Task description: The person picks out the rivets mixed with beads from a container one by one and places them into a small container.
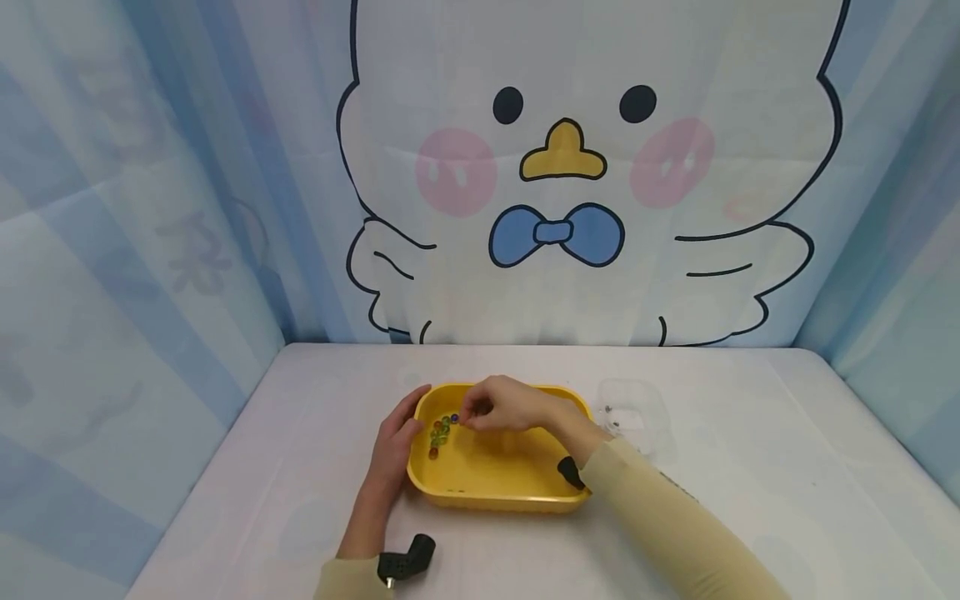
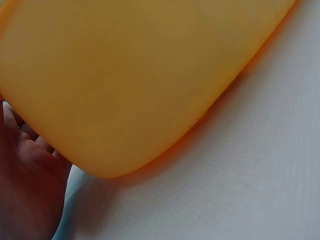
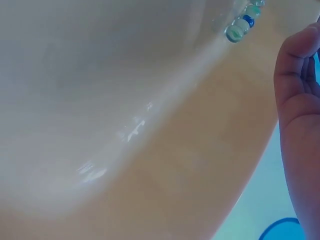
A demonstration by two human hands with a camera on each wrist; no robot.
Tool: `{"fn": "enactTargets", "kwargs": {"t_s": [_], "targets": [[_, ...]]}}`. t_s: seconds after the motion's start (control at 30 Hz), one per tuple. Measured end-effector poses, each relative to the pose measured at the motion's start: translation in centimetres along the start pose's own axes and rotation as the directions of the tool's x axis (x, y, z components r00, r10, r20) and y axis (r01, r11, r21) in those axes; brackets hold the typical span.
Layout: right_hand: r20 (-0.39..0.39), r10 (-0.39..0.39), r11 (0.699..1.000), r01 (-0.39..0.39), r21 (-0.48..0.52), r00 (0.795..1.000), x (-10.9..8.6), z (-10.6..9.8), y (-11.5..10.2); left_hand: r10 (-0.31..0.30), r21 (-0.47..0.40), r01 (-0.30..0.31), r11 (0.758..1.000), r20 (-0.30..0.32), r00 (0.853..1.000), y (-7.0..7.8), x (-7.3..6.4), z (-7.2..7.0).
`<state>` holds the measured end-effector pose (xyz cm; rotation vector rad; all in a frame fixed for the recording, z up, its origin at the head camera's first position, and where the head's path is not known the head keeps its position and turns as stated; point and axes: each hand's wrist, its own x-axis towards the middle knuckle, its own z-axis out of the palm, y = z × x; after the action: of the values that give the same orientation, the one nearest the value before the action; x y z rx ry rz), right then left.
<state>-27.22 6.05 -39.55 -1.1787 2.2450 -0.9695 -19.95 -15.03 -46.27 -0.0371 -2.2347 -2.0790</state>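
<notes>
A yellow tray (image 1: 510, 504) stands on the table, and its wall fills much of the left wrist view. My left hand (image 1: 393, 446) holds its left side, the thumb at the rim and the fingers along the outer wall. Several small glass marbles (image 1: 442, 435), green, orange and blue, lie in a crooked line inside, near the left wall. My right hand (image 1: 506, 404) hangs over the tray with bent fingers, thumb and forefinger close together beside a blue marble (image 1: 454, 419). Whether they pinch a marble is too small to tell. The right wrist view shows green marbles (image 3: 235, 33) near that hand.
To the right of the tray, partly behind my right forearm, a clear plastic box (image 1: 648, 408) stands with a few tiny dark items in it. The pale table (image 1: 247, 517) meets a curtain (image 1: 555, 300) printed with a cartoon bird at the back.
</notes>
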Motion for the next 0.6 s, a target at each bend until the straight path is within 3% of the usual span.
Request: {"fn": "enactTargets", "kwargs": {"t_s": [0.6], "targets": [[-0.060,0.016,0.998,-0.012,0.062,0.998,-0.2,-1.3,-1.5,-0.004,-0.008,0.004,1.000,0.002,1.000,0.0,0.0,0.0]]}}
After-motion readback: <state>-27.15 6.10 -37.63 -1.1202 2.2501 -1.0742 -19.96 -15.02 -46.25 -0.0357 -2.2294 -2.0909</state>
